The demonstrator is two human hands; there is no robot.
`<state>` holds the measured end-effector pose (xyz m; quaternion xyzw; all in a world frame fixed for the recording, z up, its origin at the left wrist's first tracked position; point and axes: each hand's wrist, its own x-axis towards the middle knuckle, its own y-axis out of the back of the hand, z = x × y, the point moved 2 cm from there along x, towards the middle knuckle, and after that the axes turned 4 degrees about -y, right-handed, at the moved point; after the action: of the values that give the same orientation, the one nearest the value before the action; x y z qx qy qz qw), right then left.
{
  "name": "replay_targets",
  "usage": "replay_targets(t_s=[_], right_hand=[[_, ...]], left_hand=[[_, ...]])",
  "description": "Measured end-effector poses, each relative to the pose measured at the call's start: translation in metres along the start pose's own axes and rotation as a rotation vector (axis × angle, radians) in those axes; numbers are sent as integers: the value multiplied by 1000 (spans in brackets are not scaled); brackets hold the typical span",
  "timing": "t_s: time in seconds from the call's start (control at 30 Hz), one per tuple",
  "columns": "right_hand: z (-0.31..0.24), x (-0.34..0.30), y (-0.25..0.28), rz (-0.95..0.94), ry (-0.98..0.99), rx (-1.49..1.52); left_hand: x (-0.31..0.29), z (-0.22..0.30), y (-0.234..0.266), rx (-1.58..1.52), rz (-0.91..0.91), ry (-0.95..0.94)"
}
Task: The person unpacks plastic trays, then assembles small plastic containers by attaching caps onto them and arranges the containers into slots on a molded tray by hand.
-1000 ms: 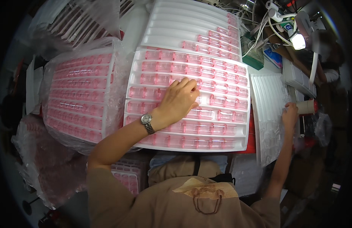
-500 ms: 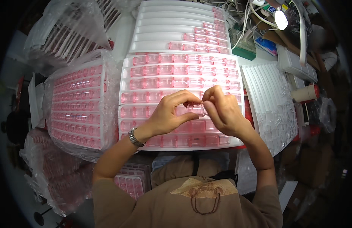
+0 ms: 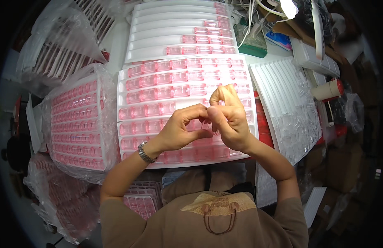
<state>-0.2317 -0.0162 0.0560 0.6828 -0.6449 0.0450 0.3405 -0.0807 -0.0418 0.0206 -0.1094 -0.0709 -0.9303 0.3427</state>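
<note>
Between the thumb and fingers of my left hand (image 3: 178, 129) is a small clear pink cylindrical piece (image 3: 205, 125), partly hidden by the fingers. Closed and pinched, my right hand (image 3: 233, 124) is right against that piece's right side. Whatever its fingertips may hold is too small and covered to make out. Both hands are over a white ridged tray (image 3: 122, 85) with rows of similar pink pieces lying in its grooves. Behind it, a second white tray (image 3: 152, 31) has pink pieces toward the right ends of its rows and bare grooves to the left.
At the left stands a plastic-wrapped tray of pink pieces (image 3: 75, 124), with bagged white trays (image 3: 63, 49) behind it. To the right, a white tray (image 3: 268, 84) carries loose clear pieces. A green box (image 3: 251, 43), cables and a white cylinder with red cap (image 3: 326, 90) lie farther off.
My right hand has turned, its fingers now curled higher and its thumb nearer my left fingertips. My left hand keeps the pink piece. The whole view has shifted slightly.
</note>
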Motion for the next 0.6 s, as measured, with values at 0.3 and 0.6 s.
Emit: replay_targets(t_s=[0.3,0.6], right_hand=[[67,7,87,21,-288,-62],[213,-59,250,60,-927,-1447]], left_hand=[[-4,6,30,467,182,-62],[6,-8,28,975,82,-44]])
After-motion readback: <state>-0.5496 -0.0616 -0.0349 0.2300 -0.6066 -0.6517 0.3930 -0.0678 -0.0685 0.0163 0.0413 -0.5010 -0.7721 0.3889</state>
